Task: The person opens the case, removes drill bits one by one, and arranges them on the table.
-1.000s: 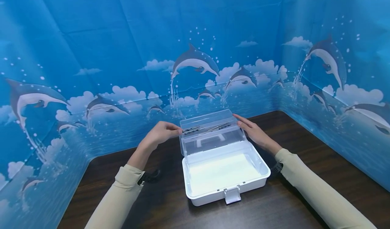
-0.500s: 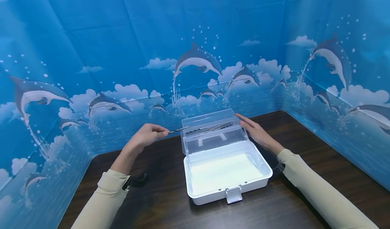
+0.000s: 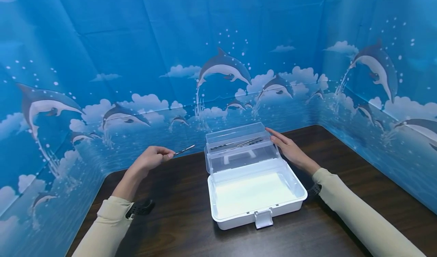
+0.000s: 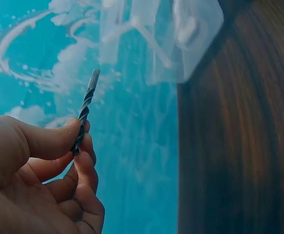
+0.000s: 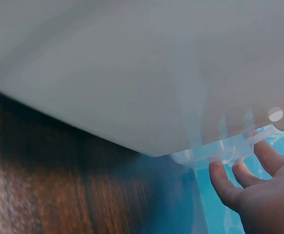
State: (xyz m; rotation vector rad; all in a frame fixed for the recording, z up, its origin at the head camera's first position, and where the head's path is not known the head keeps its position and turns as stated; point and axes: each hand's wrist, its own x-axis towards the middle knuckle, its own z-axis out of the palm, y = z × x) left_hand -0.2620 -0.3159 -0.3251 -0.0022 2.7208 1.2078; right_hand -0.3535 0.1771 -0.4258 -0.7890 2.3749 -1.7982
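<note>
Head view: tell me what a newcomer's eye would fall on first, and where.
Probably the leaping dolphins printed across the blue backdrop behind the table. Next might come the open white case, bright against the dark tabletop. Then the spiral drill bit pinched in the left hand, left of the case.

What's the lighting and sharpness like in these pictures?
Head view: the inside of the white plastic box nearly washes out, and the dark wood-grain table catches soft glare in front. Left wrist view: the dark spiral metal drill bit is fairly crisp, the translucent plastic lid beyond blurred. Right wrist view: the box looms large, dim and soft.
</note>
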